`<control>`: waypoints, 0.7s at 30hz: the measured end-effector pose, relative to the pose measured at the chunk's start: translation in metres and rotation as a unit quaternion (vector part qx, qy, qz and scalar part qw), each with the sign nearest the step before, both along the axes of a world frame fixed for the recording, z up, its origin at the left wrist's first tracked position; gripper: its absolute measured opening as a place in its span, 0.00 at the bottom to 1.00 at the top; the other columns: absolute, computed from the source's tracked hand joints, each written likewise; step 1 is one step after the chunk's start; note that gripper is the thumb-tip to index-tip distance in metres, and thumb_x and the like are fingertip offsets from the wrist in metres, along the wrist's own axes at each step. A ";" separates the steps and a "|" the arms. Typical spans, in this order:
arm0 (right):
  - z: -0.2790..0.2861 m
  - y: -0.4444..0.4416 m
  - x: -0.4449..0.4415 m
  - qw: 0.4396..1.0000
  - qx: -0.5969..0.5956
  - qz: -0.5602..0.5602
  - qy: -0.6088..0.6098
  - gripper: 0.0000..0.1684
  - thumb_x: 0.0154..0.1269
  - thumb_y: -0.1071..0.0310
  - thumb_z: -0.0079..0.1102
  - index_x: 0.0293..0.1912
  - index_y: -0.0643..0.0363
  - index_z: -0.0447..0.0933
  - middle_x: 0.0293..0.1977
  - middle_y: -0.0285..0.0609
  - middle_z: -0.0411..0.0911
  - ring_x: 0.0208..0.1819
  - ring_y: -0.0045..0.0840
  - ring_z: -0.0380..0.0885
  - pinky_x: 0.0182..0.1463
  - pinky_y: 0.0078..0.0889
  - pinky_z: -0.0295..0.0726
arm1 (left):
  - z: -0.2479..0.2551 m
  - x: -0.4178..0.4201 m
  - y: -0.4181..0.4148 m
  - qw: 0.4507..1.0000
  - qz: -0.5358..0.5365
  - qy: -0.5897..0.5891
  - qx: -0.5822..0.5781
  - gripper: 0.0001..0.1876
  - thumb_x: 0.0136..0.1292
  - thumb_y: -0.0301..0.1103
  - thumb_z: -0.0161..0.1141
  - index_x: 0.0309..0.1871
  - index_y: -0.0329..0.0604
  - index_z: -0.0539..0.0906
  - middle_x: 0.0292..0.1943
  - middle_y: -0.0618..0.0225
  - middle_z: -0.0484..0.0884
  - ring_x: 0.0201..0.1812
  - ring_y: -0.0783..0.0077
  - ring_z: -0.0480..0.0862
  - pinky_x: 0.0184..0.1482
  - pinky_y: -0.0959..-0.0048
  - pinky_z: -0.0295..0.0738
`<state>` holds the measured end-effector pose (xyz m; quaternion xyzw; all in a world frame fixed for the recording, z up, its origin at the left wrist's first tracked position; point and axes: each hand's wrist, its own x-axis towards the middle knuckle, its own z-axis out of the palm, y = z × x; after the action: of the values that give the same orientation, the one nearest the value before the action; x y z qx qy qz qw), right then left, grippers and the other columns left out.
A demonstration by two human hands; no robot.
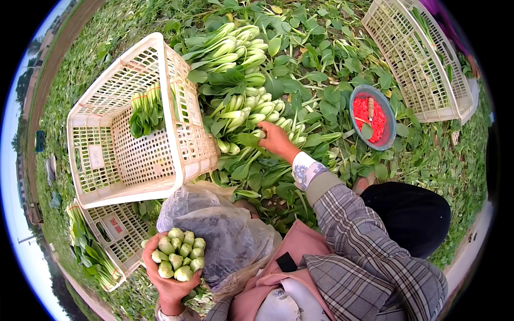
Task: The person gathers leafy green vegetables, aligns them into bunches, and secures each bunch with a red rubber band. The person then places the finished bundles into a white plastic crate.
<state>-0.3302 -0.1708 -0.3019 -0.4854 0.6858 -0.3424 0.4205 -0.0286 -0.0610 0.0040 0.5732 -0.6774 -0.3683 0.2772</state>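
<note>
In my left hand (166,283) is a bunch of bok choy (176,254), its pale cut bases facing up. My fingers wrap around the bunch, and its leaves are mostly hidden below. My right hand (277,140) reaches into a pile of bok choy (261,104) on the ground, its thumb and fingers around the base of a single bok choy (259,134). More heads lie heaped at the far end of the pile, bases pointing right. A clear plastic sheet (229,232) covers my left leg.
At left, a tilted white plastic crate (170,156) holds banded bok choy bunches (146,108). Below it sits another crate (120,228) with greens. A basin (353,120) contains red bands (377,130) and a wooden-handled tool (370,108). Another person's hand (474,68) is beside the right crate (425,72).
</note>
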 end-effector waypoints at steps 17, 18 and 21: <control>0.052 0.026 -0.021 0.989 -0.087 -0.020 -0.114 0.26 0.46 0.69 0.72 0.46 0.65 0.77 0.30 0.37 0.79 0.29 0.16 0.75 0.34 0.21 0.76 | -0.002 0.006 0.003 0.999 0.000 0.039 0.003 0.46 0.31 0.27 0.74 0.61 0.37 0.65 0.52 0.60 0.73 0.52 0.65 0.75 0.57 0.66 0.70; 0.054 0.024 -0.027 0.986 -0.089 -0.014 -0.140 0.26 0.46 0.69 0.72 0.47 0.65 0.77 0.30 0.38 0.79 0.29 0.16 0.75 0.34 0.21 0.76 | -0.001 0.006 0.002 0.999 -0.013 0.027 -0.010 0.46 0.31 0.27 0.74 0.61 0.37 0.65 0.52 0.61 0.72 0.51 0.66 0.75 0.57 0.67 0.70; 0.049 0.032 -0.041 0.994 -0.036 0.008 -0.099 0.26 0.47 0.69 0.72 0.48 0.65 0.77 0.31 0.41 0.80 0.29 0.18 0.77 0.34 0.22 0.77 | 0.003 0.006 0.004 0.999 -0.019 0.027 -0.009 0.46 0.31 0.28 0.74 0.61 0.37 0.65 0.52 0.62 0.71 0.52 0.67 0.75 0.57 0.68 0.70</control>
<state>-0.3712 -0.1391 -0.2531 -0.4694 0.6240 -0.4095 0.4718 -0.0225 -0.0569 0.0075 0.5473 -0.6838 -0.3832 0.2934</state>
